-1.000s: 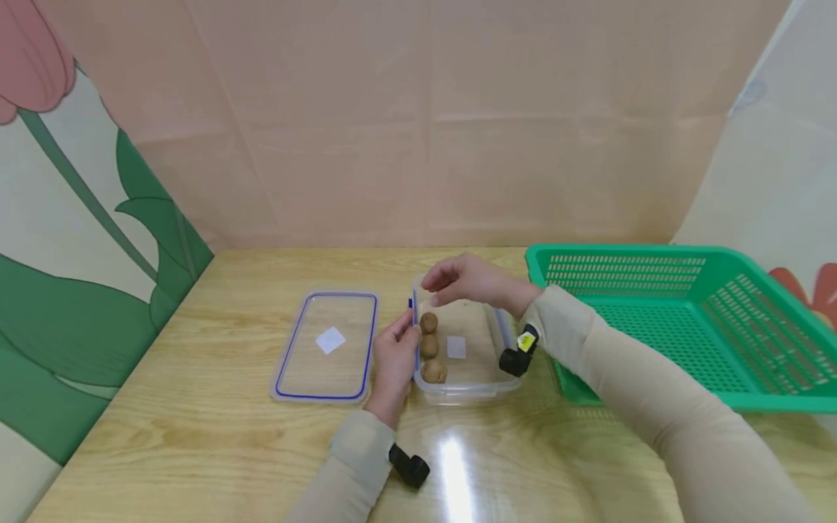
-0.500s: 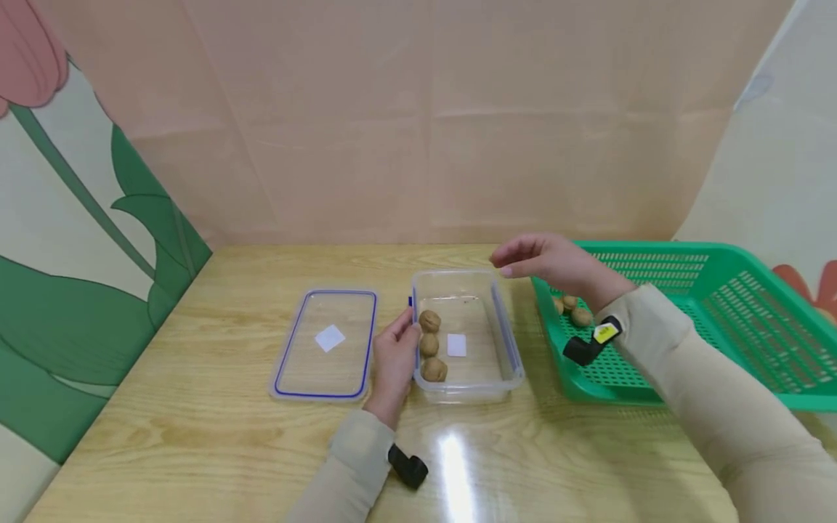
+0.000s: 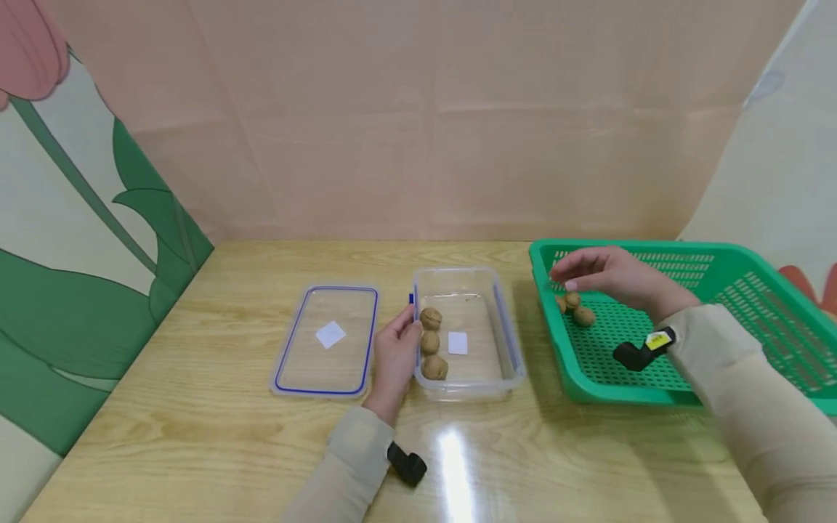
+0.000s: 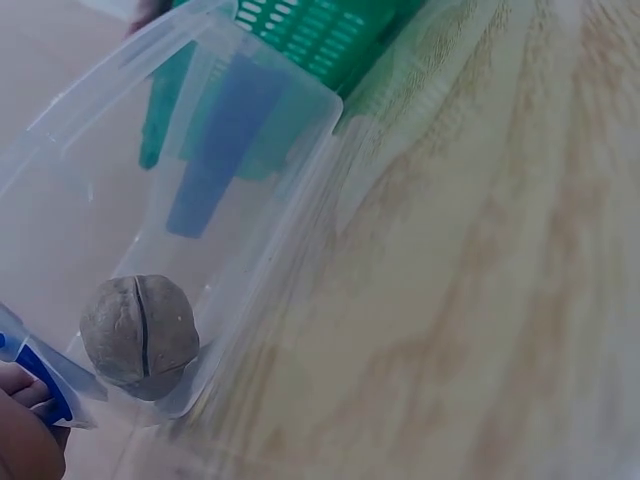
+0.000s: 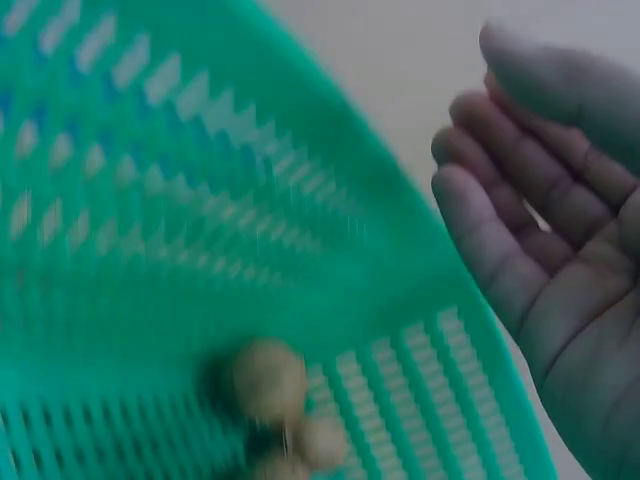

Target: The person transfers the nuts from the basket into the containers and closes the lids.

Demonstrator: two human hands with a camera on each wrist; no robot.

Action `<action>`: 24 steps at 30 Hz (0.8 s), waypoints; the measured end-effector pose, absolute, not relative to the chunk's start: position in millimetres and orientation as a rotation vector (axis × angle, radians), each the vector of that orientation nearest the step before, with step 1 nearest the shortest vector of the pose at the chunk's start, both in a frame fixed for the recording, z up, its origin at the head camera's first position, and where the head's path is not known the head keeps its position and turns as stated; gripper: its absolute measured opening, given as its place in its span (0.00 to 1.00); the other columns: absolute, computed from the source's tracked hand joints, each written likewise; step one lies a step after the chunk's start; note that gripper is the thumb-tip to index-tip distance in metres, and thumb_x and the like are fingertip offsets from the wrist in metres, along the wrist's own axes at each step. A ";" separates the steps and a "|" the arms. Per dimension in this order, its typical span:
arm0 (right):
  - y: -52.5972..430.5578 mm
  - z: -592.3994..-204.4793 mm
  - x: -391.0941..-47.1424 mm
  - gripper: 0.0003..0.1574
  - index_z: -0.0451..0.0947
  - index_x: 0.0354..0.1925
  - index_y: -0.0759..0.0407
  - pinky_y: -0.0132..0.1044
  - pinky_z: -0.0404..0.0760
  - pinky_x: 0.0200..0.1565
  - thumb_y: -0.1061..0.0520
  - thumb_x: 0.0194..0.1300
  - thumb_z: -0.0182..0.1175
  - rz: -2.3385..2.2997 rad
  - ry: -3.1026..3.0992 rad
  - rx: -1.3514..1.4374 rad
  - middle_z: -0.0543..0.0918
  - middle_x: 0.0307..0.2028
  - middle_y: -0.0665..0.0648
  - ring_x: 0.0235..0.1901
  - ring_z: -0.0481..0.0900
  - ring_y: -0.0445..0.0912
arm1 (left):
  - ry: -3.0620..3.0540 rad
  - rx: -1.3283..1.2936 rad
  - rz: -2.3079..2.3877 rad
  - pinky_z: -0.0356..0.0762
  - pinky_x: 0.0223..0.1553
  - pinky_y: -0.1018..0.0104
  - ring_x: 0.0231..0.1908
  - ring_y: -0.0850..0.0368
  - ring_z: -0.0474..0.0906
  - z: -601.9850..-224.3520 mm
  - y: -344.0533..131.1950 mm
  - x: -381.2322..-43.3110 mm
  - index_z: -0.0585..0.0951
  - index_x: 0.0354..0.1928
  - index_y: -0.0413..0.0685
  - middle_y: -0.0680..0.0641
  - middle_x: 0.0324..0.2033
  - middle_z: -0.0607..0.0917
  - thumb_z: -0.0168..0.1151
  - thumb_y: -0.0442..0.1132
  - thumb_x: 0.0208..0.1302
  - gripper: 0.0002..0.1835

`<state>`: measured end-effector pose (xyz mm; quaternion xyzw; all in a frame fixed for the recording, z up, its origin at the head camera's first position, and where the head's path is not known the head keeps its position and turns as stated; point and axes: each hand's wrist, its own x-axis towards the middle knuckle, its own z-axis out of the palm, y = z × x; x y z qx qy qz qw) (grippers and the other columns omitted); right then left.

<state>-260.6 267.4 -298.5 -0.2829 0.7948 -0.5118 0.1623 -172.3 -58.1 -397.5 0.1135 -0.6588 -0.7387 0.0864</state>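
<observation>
My left hand (image 3: 395, 354) holds the left wall of a clear plastic food container (image 3: 513, 341), its thumb at the rim and its fingers near a blue side latch (image 4: 48, 385). Inside, three walnuts (image 3: 430, 341) stand in a line along that wall; in the left wrist view one walnut (image 4: 140, 335) shows near the corner. My right hand (image 3: 611, 280) hovers over the left end of a green basket (image 3: 569, 378), fingers loosely bent and nothing between them. Just below it lie three walnuts (image 3: 584, 316) on the basket floor, partly covered by the hand in the head view.
A clear lid (image 3: 327, 374) with a blue seal and a white square label lies left of the container. Another white label (image 3: 458, 343) shows in the container. A pink backdrop (image 3: 418, 131) hangs behind the wooden table (image 3: 209, 407).
My right hand has moved right, from above the container's far left corner to over the basket, uncovering the container's far end. My left hand keeps its hold on the container.
</observation>
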 end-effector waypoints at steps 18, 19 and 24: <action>320.4 -331.7 -280.3 0.28 0.74 0.52 0.67 0.30 0.77 0.46 0.57 0.54 0.66 -1.077 2.448 -0.513 0.81 0.48 0.53 0.48 0.76 0.37 | -1.947 0.299 -2.150 0.73 0.56 0.67 0.57 0.52 0.73 -400.1 -57.2 -173.5 0.75 0.57 0.43 0.42 0.56 0.77 0.56 0.32 0.61 0.20; 320.7 -334.0 -281.6 0.28 0.74 0.51 0.67 0.32 0.76 0.47 0.56 0.54 0.66 -1.061 2.440 -0.513 0.81 0.49 0.55 0.49 0.76 0.39 | -1.949 0.301 -2.149 0.73 0.56 0.67 0.57 0.52 0.73 -400.2 -57.1 -173.5 0.75 0.57 0.44 0.42 0.56 0.77 0.56 0.32 0.61 0.20; 320.1 -342.5 -284.4 0.27 0.76 0.50 0.63 0.37 0.75 0.50 0.54 0.52 0.68 -0.956 2.441 -0.516 0.78 0.53 0.60 0.51 0.74 0.44 | -1.975 0.323 -2.144 0.74 0.55 0.67 0.56 0.53 0.74 -400.2 -57.3 -173.1 0.75 0.57 0.45 0.43 0.56 0.77 0.56 0.33 0.61 0.20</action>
